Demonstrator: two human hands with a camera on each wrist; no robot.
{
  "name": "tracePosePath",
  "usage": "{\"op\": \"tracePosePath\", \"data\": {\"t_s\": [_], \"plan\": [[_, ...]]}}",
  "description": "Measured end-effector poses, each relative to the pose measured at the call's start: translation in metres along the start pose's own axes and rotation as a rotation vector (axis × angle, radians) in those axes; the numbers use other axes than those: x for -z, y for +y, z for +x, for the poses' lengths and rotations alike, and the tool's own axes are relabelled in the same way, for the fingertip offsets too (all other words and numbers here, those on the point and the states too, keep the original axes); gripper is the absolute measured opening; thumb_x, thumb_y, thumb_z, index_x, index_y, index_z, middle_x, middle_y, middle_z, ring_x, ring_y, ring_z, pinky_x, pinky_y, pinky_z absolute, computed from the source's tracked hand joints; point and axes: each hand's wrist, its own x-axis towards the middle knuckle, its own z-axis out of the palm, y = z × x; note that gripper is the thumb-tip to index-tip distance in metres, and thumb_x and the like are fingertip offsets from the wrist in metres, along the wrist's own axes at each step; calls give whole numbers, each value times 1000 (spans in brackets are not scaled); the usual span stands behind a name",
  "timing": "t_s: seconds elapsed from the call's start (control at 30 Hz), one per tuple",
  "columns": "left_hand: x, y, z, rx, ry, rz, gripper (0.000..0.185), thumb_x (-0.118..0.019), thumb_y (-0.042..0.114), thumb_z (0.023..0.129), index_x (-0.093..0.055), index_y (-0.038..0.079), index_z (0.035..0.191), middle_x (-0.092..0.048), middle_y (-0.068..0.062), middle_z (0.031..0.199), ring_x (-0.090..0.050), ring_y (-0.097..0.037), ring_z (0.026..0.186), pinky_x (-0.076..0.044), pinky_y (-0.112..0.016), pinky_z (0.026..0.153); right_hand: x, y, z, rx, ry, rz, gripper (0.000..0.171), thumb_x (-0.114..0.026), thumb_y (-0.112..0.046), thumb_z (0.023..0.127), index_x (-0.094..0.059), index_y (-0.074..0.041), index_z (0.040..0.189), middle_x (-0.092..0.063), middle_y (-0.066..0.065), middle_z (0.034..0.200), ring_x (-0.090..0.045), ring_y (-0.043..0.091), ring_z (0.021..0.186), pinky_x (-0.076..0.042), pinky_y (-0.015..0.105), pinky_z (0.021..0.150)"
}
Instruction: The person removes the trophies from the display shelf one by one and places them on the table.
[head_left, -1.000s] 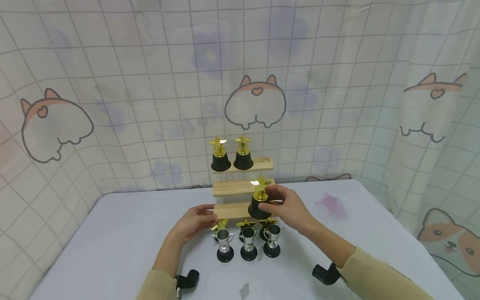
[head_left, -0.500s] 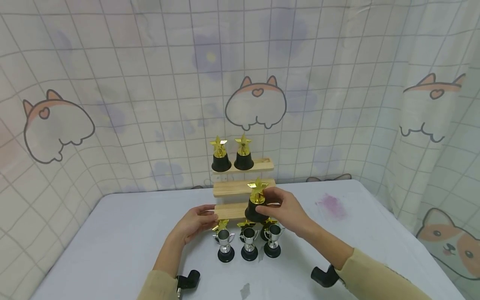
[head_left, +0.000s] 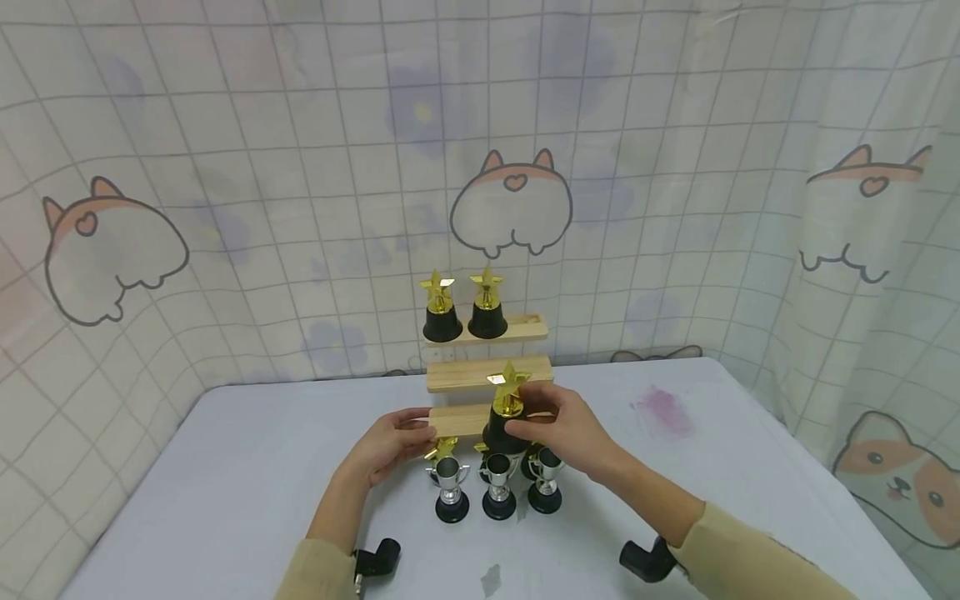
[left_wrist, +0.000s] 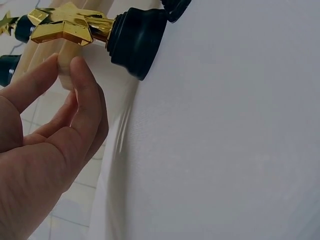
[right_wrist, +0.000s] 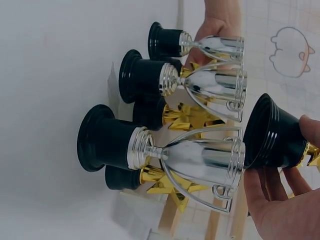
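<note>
one star trophy [head_left: 501, 417] in the right hand [head_left: 562, 425], right of the shelf end [head_left: 442, 422] in the left hand [head_left: 392, 443]

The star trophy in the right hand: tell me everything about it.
The star trophy has a shiny gold star and stem on a black, plastic-looking base, hollow underneath. It is roughly upright, the right hand gripping its base, and is held above the table, in front of the lowest wooden shelf in the head view.

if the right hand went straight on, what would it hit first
Probably the tiered wooden shelf, the right hand leading with the star trophy in its grip; with depth unclear, I can't tell which tier.
</note>
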Motion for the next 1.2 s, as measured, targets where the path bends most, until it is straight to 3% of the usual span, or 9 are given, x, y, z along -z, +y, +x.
{"op": "tracePosePath", "data": {"t_s": [0.4,0.73,0.93,1.2], "plan": [[-1,0,0,0,-3,3,54,-69,0,96,-47,-10,144,-62,-24,122,-69,-21,97,-60,-35,91,-5,-6,-15,63,-95,43,46,-78,-19,93,-59,0,130,-62,15,127,-64,30,114,-58,31,94],[1,0,-1,-3,-17,-4,54,-67,-1,97,-45,-12,145,-63,-24,123,-69,-20,98,-59,-32,90,-23,-16,-30,108,-140,4,40,-82,-21,91,-63,-4,122,-65,10,120,-64,26,111,-51,52,103],[1,0,-2,2,-3,8,54,-69,0,97,-46,-10,145,-63,-24,125,-69,-22,99,-60,-34,90,-33,-18,-36,132,-190,16,36,-81,-21,91,-63,-6,118,-66,7,117,-65,26,109,-54,41,101],[1,1,-2,6,-9,14,54,-69,1,97,-47,-10,145,-63,-25,125,-69,-23,100,-60,-34,90,-43,-17,-43,111,-201,7,36,-83,-22,89,-64,-6,114,-66,4,111,-65,21,105,-55,37,99]]}}
